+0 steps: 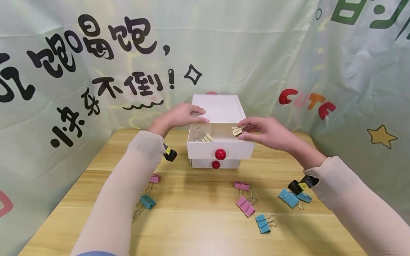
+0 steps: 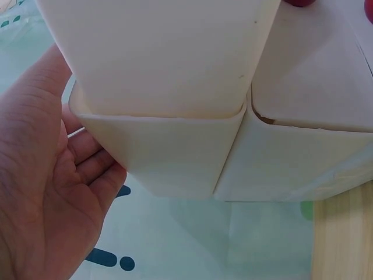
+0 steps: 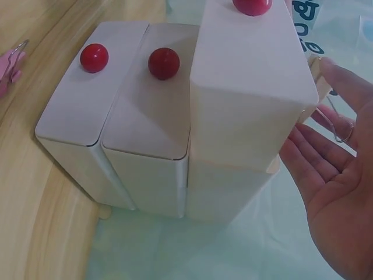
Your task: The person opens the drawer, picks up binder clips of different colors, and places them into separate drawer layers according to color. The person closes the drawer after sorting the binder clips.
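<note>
One yellow clip sits over the right end of an open drawer, its body pointing left and slightly down, its wire handles trailing back to the upper right; its long axis runs roughly sideways. The right hand pinches it between thumb and fingers. The left hand, its fingers relaxed, rests on the left side of a white box, the thumb along the front of the lid.

The top drawer is pulled out toward the person, showing a red knob on its front. Inside, at the left, a second yellow clip lies with its handles to the left. A lower drawer beneath it is closed; the right wrist view shows two closed drawers in all.

On the wooden table, to the right, lie two pink clips and, beyond them, three blue clips, one partly covered by the right wrist's camera. To the left, a pink clip and a teal clip lie beside the left sleeve, which hides part of the table. Behind hangs a pale printed cloth.
</note>
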`<action>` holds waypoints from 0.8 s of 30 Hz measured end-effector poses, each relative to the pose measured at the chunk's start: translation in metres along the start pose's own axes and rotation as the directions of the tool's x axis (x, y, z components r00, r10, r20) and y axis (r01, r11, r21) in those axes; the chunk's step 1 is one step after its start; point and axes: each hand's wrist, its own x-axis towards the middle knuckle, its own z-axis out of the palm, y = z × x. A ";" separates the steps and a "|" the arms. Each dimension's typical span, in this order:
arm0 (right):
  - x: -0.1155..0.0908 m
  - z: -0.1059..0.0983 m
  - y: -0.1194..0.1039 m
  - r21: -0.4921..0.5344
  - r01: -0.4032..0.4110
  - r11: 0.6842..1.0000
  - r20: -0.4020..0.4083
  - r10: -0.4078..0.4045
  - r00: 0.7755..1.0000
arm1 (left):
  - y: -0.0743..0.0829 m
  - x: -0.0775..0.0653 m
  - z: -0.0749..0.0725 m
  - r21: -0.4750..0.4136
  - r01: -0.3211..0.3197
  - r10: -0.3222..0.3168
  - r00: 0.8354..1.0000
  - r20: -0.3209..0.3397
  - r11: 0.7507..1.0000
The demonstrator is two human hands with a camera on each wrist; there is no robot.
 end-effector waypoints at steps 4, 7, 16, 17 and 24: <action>0.005 0.003 -0.001 -0.034 0.023 0.999 0.024 -0.022 0.999 | -0.001 0.000 0.001 0.007 -0.007 0.007 1.000 -0.004 1.000; 0.008 0.004 0.000 -0.054 0.024 0.998 0.028 -0.022 0.999 | -0.001 0.000 0.001 0.009 -0.009 0.009 1.000 -0.007 1.000; 0.008 0.002 0.003 -0.121 0.044 0.992 0.033 -0.040 0.999 | -0.001 0.001 0.004 0.005 0.000 0.000 1.000 0.000 1.000; 0.008 0.001 0.003 -0.126 0.048 0.991 0.029 -0.044 0.999 | -0.001 0.001 0.004 0.004 -0.003 0.003 1.000 -0.001 1.000; 0.005 -0.011 0.005 -0.132 0.046 0.990 -0.017 -0.048 0.999 | 0.001 0.000 0.002 -0.006 0.008 -0.008 1.000 -0.012 1.000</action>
